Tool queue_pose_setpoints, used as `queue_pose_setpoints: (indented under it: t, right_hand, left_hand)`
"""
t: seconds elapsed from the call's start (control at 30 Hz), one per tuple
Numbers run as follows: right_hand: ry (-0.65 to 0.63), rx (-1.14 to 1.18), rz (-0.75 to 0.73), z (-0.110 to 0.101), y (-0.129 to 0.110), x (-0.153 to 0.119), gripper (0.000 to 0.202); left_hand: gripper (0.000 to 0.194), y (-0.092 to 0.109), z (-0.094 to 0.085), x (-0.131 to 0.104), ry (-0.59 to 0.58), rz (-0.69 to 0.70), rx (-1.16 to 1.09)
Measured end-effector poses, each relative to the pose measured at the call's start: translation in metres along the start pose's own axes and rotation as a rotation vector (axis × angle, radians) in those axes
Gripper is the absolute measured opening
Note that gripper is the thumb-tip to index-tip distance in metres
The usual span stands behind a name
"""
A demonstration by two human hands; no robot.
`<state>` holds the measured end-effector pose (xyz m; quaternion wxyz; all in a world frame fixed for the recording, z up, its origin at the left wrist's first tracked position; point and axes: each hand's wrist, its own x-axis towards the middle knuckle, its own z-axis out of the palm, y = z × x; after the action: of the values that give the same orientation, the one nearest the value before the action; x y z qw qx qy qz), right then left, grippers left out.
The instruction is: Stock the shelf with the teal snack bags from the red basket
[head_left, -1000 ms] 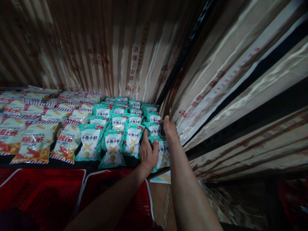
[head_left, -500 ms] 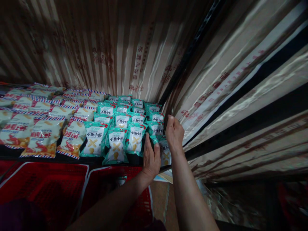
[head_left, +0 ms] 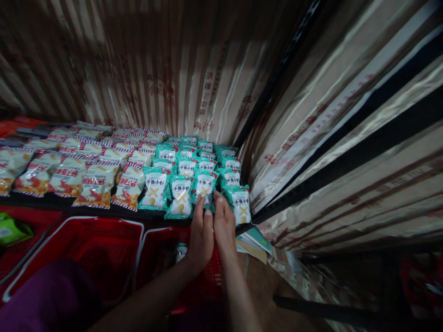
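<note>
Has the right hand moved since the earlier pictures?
Yes. Judged against the black post, the right hand has moved left: from right of the post's foot to left of it.

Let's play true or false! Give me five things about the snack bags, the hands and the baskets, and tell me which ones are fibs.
1. The left hand and right hand are side by side. True.
2. Both hands are at the striped bags. False: they are at the front of the teal bags.
3. The striped bags lie to the left of the teal ones. True.
4. The baskets are blue. False: the baskets are red.
5. Purple cloth shows at the picture's lower left. True.
</note>
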<state>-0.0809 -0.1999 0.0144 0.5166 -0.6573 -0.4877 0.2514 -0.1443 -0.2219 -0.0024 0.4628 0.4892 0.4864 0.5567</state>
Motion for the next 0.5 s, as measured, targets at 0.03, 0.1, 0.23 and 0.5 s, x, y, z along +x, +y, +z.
queue_pose_setpoints:
  t: [0.03,0.1,0.23,0.5]
  right_hand:
    - [-0.01,-0.013,0.003,0.005,0.006,-0.002,0.061]
    - [-0.024,-0.039,-0.024,0.014,0.018,-0.004,0.059]
    - [0.014,-0.11,-0.147,0.027,0.036,-0.001,0.052]
    - [0.077,-0.181,-0.212,0.034,0.047,0.018,0.046]
  left_hand:
    - [0.054,0.001,-0.003,0.002,-0.002,-0.001,0.002]
    - [0.053,0.002,-0.008,0.005,-0.002,0.016,0.012]
    - [0.052,-0.005,-0.008,0.015,0.042,0.108,0.057]
    - [0.048,-0.03,0.041,0.039,0.099,0.241,0.131]
